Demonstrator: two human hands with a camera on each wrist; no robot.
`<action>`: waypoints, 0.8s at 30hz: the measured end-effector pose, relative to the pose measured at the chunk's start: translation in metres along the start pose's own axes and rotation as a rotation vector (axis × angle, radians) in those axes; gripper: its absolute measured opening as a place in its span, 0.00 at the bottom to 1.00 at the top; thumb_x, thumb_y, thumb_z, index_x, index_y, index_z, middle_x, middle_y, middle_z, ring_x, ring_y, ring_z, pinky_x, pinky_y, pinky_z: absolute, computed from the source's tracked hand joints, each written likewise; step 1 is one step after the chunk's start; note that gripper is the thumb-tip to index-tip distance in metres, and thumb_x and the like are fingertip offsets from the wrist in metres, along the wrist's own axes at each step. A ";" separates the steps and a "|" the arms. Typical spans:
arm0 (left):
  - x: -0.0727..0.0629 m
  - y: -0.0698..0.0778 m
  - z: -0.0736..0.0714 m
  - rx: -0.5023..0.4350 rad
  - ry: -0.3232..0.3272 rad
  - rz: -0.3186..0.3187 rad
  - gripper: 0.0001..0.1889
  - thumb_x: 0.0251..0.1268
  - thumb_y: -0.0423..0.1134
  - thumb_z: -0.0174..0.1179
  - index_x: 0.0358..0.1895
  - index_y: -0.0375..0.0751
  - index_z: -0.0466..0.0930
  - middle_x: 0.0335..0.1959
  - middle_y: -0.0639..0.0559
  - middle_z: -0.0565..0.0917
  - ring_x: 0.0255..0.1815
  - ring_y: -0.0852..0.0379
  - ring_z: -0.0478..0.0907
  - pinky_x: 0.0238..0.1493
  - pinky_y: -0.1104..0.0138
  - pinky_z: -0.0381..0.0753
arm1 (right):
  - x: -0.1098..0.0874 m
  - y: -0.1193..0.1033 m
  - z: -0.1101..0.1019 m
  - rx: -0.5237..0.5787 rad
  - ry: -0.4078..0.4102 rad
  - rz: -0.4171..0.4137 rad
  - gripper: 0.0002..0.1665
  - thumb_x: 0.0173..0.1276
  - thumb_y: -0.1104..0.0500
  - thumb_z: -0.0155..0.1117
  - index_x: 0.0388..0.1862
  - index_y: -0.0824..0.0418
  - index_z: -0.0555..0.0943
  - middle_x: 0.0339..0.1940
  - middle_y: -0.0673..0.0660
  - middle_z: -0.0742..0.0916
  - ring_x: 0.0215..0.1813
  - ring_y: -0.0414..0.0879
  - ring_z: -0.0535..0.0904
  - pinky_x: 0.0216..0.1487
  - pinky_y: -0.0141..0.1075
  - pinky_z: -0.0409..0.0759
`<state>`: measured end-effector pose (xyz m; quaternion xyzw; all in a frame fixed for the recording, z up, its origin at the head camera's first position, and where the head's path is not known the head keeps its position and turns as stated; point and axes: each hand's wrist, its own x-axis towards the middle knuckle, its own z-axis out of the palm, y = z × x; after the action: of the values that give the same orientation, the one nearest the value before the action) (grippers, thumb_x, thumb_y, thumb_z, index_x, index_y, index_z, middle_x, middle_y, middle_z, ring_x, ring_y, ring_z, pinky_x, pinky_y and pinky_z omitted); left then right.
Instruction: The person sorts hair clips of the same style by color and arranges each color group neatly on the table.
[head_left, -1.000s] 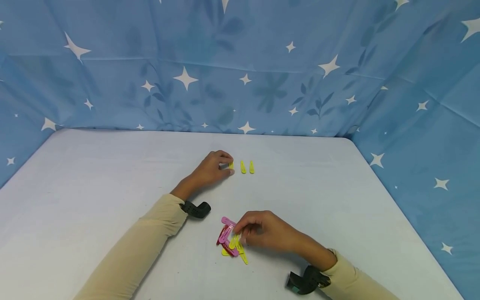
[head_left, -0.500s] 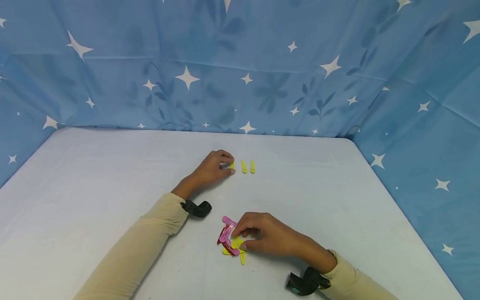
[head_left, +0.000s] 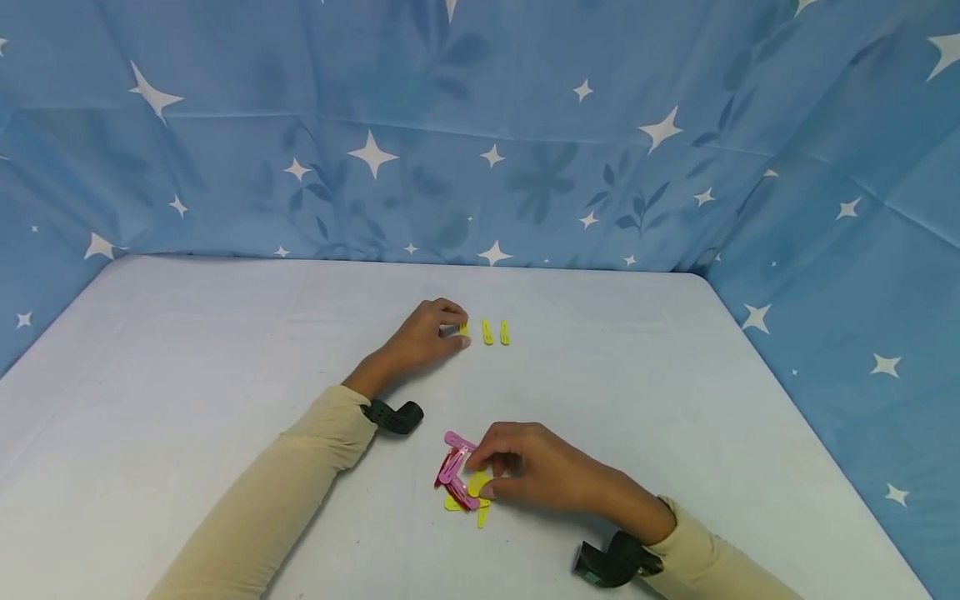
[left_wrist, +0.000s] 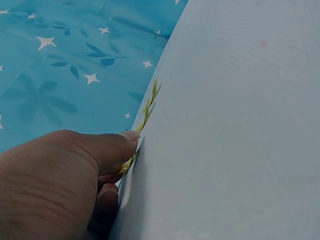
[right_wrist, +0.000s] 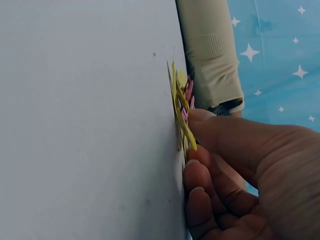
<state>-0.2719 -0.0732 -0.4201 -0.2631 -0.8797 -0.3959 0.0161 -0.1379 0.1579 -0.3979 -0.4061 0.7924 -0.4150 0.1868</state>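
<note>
Pinching a yellow clip (head_left: 463, 330) mid-frame, probably because it's thin, is the left hand (head_left: 420, 337); lower-centre, the right hand (head_left: 551, 471) is pinching another clip (head_left: 477, 482).

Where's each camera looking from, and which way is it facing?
Head: head-worn, facing forward and down at the white table; shows left hand, left arm, right hand, right arm.
Left wrist: on that wrist, facing past the left hand toward yellow clips; only that hand shows.
Right wrist: on that wrist, facing the clip pile; right hand and part of left arm show.
Shared: head and right wrist both show that pile.
</note>
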 end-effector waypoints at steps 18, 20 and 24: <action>0.002 -0.001 -0.001 0.009 0.001 -0.013 0.22 0.63 0.33 0.65 0.59 0.28 0.78 0.56 0.40 0.78 0.57 0.45 0.71 0.52 0.58 0.75 | 0.001 -0.007 0.000 -0.068 -0.013 0.108 0.10 0.57 0.62 0.76 0.37 0.53 0.86 0.31 0.42 0.80 0.31 0.35 0.74 0.32 0.29 0.76; 0.002 -0.001 -0.001 0.007 0.001 -0.022 0.22 0.63 0.33 0.66 0.59 0.28 0.78 0.56 0.41 0.78 0.57 0.45 0.71 0.52 0.58 0.75 | 0.001 -0.008 0.001 -0.089 -0.014 0.097 0.10 0.57 0.63 0.76 0.37 0.53 0.86 0.31 0.42 0.80 0.31 0.35 0.74 0.33 0.29 0.76; 0.003 -0.002 0.000 0.011 0.000 -0.034 0.22 0.63 0.34 0.65 0.59 0.29 0.78 0.56 0.42 0.77 0.58 0.46 0.70 0.52 0.59 0.75 | 0.001 -0.008 0.001 -0.101 -0.017 0.096 0.09 0.58 0.64 0.74 0.35 0.52 0.86 0.31 0.41 0.80 0.32 0.35 0.74 0.33 0.29 0.76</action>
<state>-0.2751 -0.0729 -0.4206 -0.2481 -0.8861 -0.3914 0.0109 -0.1340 0.1539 -0.3920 -0.3802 0.8293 -0.3616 0.1922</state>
